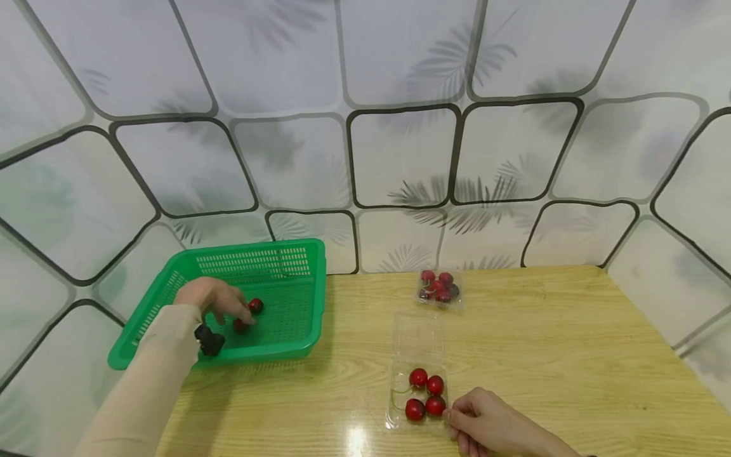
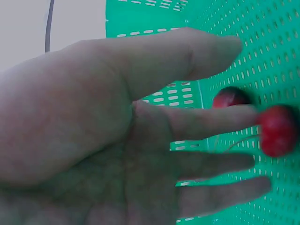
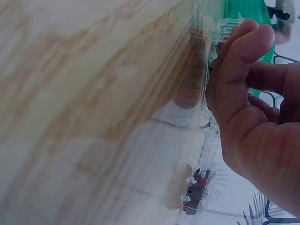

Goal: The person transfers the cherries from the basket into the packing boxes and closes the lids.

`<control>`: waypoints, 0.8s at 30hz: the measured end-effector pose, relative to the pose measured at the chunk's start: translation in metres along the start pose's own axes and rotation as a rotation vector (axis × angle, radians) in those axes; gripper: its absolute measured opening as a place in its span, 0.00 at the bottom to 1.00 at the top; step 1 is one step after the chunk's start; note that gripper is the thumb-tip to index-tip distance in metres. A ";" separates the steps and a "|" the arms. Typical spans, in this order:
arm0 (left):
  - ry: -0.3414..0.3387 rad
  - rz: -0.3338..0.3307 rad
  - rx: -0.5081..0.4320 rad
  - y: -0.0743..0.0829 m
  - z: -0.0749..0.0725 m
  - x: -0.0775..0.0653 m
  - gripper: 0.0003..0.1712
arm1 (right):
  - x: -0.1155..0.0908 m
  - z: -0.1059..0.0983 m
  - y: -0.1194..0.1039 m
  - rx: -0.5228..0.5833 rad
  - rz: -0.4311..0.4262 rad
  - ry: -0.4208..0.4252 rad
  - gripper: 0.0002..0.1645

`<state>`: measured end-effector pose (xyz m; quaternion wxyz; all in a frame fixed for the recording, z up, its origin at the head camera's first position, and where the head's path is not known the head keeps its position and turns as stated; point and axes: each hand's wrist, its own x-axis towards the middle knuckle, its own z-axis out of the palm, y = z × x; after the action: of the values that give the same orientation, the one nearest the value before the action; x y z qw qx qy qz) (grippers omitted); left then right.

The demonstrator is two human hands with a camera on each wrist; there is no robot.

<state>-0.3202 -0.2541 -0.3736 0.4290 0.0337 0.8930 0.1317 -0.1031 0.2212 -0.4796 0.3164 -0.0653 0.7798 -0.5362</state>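
Inside the green basket (image 1: 316,298), my left hand (image 1: 219,299) reaches down with thumb and fingers apart. In the left wrist view the fingers are fairly straight, and the index fingertip meets a red cherry (image 2: 278,131). Another dark red cherry (image 1: 256,306) lies close by on the basket floor. At the front of the table, my right hand (image 1: 485,420) pinches the right edge of an open clear plastic box (image 1: 400,381). Several cherries (image 1: 435,406) sit in that box, some with green stems. Its lid (image 1: 419,336) lies folded back, away from me.
A second clear box (image 1: 438,289) holding several cherries stands farther back on the wooden table (image 1: 542,343). A pale patterned covering (image 1: 400,158) rises behind the table and along both sides. The basket's raised rim surrounds my left hand.
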 end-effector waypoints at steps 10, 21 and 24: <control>-0.032 0.003 -0.053 0.003 0.007 -0.003 0.33 | 0.000 0.001 0.001 -0.028 0.016 0.021 0.20; 0.027 0.029 -0.057 0.004 0.007 -0.005 0.24 | 0.001 0.000 0.002 -0.025 0.015 0.017 0.20; 0.108 0.066 0.006 0.004 0.003 -0.006 0.18 | 0.002 -0.001 0.001 -0.025 0.013 0.016 0.20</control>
<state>-0.3141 -0.2504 -0.3702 0.3754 0.0573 0.9137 0.1449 -0.1047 0.2215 -0.4814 0.3125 -0.0599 0.7895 -0.5248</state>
